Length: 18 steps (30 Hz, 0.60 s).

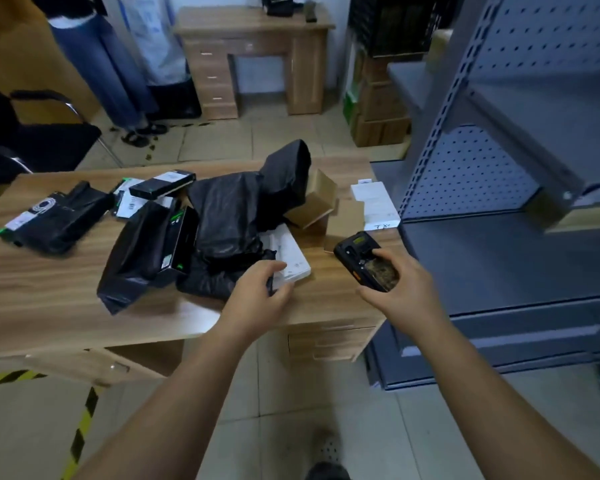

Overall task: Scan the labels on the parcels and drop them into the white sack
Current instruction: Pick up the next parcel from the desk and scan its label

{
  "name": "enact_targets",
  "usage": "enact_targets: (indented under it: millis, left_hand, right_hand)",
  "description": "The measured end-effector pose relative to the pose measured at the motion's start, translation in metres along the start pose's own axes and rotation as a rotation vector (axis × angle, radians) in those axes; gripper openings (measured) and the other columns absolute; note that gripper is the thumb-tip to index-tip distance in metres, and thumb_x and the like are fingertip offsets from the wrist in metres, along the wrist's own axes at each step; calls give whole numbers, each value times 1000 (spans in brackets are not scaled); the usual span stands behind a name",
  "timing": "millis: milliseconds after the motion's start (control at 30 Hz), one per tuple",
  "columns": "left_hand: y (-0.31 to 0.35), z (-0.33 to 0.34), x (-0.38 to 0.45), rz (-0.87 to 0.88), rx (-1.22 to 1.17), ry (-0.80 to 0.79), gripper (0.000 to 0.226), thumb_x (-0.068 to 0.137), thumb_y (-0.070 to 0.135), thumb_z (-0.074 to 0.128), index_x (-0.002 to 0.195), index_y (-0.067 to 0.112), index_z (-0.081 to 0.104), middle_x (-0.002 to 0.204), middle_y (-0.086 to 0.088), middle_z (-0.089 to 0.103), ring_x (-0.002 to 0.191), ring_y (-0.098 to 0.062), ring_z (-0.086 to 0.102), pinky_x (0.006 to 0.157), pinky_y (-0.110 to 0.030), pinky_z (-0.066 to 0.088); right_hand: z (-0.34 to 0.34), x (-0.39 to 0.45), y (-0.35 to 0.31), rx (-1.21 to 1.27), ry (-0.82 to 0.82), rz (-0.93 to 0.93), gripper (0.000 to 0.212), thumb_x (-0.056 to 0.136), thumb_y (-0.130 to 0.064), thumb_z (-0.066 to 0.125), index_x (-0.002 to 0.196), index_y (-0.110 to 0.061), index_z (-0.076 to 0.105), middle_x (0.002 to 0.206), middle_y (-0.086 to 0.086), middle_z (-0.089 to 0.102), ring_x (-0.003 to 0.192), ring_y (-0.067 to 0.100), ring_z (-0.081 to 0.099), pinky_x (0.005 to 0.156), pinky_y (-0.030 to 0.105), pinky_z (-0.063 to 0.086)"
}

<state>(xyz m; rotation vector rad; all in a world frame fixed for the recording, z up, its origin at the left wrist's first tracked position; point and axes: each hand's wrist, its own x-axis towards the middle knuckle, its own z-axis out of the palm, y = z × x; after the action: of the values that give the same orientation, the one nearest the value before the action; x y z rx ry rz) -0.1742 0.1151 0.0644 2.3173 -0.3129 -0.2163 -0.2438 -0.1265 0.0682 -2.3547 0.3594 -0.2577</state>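
Left hand (257,292) fingers (274,268) curled, pinching white parcel (290,252) edge on tabletop (49,278); right hand (400,284), beside parcel, fingers clamped round scanner (366,259).

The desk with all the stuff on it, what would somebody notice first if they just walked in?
Probably the heap of shiny black plastic parcels piled in the middle of the wooden desk. Next, the two hands at its near edge: the right hand holds a black handheld scanner, and the left hand grips a flat white parcel poking out from under the black bags.
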Motion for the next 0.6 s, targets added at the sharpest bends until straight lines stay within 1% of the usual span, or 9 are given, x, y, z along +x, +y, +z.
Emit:
enact_targets:
  millis: [67,233,300,333,400,500,600]
  left_hand:
    - [3,15,16,-16,7,-24,40,95,31,61,133,21,56,130,8,54,119,-8,50,97,-22,38]
    - [1,57,59,-85,29,-2,44,95,32,60,137,19,52,135,5,52,122,-11,48,93,-18,32]
    - [-5,78,75,-115,58,-19,47,96,30,59,140,16,49,142,2,49,129,-15,45,98,-20,32]
    - [-8,88,82,-127,87,-39,48,97,30,58,142,15,47,146,0,46,132,-16,43,102,-23,32]
    - [-16,105,95,-148,164,-80,52,98,31,55,145,13,43,152,-3,40,139,-19,36,110,-30,31]
    - [-28,122,113,-218,252,-86,59,99,34,52,150,13,34,159,-4,25,146,-21,25,115,-39,29]
    - [-39,134,123,-251,351,-139,65,100,40,46,154,13,21,163,-3,9,151,-20,5,118,-46,27]
  right_hand:
    - [3,11,13,8,-18,25,69,68,-40,84,131,-34,57,121,-8,59,108,15,58,92,42,53]
    - [17,44,41,0,-72,54,68,68,-45,82,130,-38,55,122,-11,60,107,13,59,90,40,53]
    - [23,53,50,0,-101,63,68,69,-43,83,132,-36,56,125,-9,60,109,14,58,92,37,52]
    - [26,56,54,1,-116,70,68,70,-41,83,132,-34,56,125,-9,60,110,14,58,92,36,51]
    - [31,61,61,2,-140,86,68,71,-38,83,133,-32,56,126,-9,59,111,13,56,91,34,50]
    - [36,65,73,6,-150,95,67,71,-36,83,133,-31,57,126,-9,58,111,13,55,91,34,49]
    - [40,67,83,23,-136,116,66,71,-33,84,132,-31,57,126,-8,58,112,12,54,90,30,47]
